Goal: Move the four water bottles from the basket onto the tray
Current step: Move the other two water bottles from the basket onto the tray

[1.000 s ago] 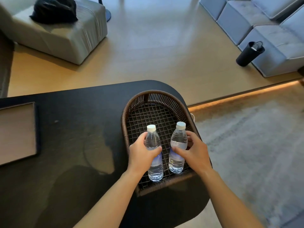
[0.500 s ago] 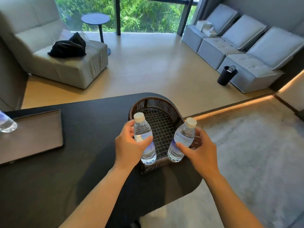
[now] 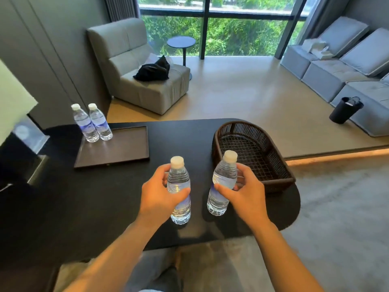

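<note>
My left hand grips a clear water bottle with a white cap, held upright above the black table. My right hand grips a second water bottle, tilted slightly, just left of the basket. The dark woven basket stands at the table's right end and holds nothing. A dark flat tray lies at the table's left. Two more water bottles stand upright side by side on the tray's far left corner.
The black table has a rounded right end. A lamp with a pale shade stands at the far left. Beyond the table are a grey armchair, a grey sofa and a black bin.
Both hands have lifted their bottles out of the basket and carried them left, over the table. The view has tilted up, and the tray with two bottles has come into sight.
</note>
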Demonstrator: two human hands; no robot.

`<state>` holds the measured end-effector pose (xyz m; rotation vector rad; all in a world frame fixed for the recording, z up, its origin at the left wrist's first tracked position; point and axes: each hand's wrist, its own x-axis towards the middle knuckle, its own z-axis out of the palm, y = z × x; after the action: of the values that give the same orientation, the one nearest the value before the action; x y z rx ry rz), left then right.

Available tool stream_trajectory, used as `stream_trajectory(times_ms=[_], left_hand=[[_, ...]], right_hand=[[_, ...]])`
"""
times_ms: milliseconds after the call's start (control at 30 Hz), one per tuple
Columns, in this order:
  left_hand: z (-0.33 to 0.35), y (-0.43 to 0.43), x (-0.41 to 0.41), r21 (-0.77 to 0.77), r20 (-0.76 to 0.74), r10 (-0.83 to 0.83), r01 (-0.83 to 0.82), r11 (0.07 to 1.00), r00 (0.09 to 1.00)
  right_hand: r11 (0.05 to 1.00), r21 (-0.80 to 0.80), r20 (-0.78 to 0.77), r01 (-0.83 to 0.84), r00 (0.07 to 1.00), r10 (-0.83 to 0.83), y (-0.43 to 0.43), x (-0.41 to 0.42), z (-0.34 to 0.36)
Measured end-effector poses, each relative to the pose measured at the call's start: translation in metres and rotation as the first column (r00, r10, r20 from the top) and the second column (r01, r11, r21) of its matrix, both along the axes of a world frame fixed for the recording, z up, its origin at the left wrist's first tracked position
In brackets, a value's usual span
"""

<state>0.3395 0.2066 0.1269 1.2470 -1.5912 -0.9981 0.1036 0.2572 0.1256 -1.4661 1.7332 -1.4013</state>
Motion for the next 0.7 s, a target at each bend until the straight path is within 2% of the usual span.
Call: stream_trajectory(times_ms=[167, 433, 533, 700], left_hand=[[0.001, 0.003, 0.055, 0.033, 0.027, 0.134, -0.135, 0.990, 0.991], [-0.006, -0.027, 0.142, -0.002, 0.107, 0.331, -0.333, 0.943, 0.937], [-0.011, -0.052, 0.176, -0.003, 0.164, 0.373, -0.377, 0.926, 0.913], [-0.024, -0.108, 0.231, 0.035, 0.162, 0.382, -0.392, 0.919, 0.910]], right_hand=[[0.994, 0.042, 0.021, -0.098, 0.995, 0.097, -0.020, 0.052, -0.007], [0.969, 0.124, -0.004, -0.213, 0.977, 0.215, -0.081, 0.138, -0.021], [0.961, 0.142, 0.007, -0.239, 0.971, 0.240, -0.113, 0.174, -0.029], [0.948, 0.172, 0.025, -0.266, 0.964, 0.266, -0.172, 0.232, -0.041]])
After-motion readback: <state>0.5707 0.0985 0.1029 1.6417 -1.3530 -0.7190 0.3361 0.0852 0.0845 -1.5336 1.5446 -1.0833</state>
